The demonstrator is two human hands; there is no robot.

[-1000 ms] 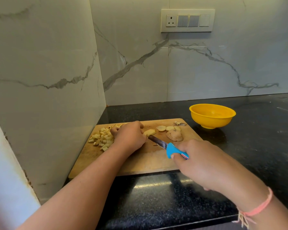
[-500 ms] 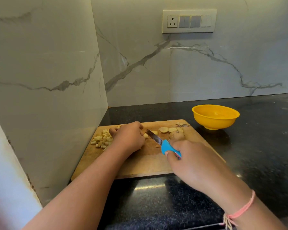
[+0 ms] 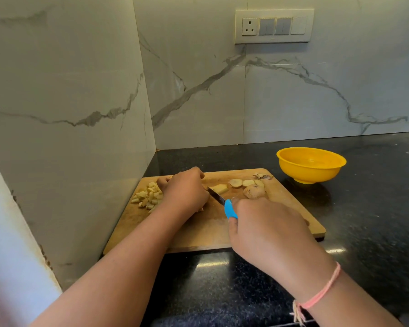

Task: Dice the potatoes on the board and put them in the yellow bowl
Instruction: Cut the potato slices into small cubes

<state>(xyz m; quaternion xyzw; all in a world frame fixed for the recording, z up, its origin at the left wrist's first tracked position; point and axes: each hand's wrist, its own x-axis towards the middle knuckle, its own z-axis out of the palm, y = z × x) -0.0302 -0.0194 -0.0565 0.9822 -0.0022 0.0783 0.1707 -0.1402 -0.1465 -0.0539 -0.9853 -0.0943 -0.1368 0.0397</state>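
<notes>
Left hand [image 3: 184, 190] is on the board [image 3: 198, 234], far-left, fingers curled under; can't tell what it holds. Right hand [image 3: 265, 230] grips the knife [image 3: 230, 210], blade tip at the left hand. Dice [image 3: 147, 197] are on the board's left, slices [image 3: 242, 182] and a chunk [image 3: 254, 191] far-right. Bowl [image 3: 311, 169] sits off the board, past its far-right corner.

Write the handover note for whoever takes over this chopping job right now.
Left hand: fingers curled, resting on the wooden cutting board; what it steadies is hidden.
Right hand: grips the blue-handled knife, blade beside the left hand.
Done: pile of pale diced potato on the board's left side.
To do: dice the cut piece by the blade, the round slices and the skin-on chunk; move everything to the yellow plastic bowl, which looks empty, on the black counter.
</notes>
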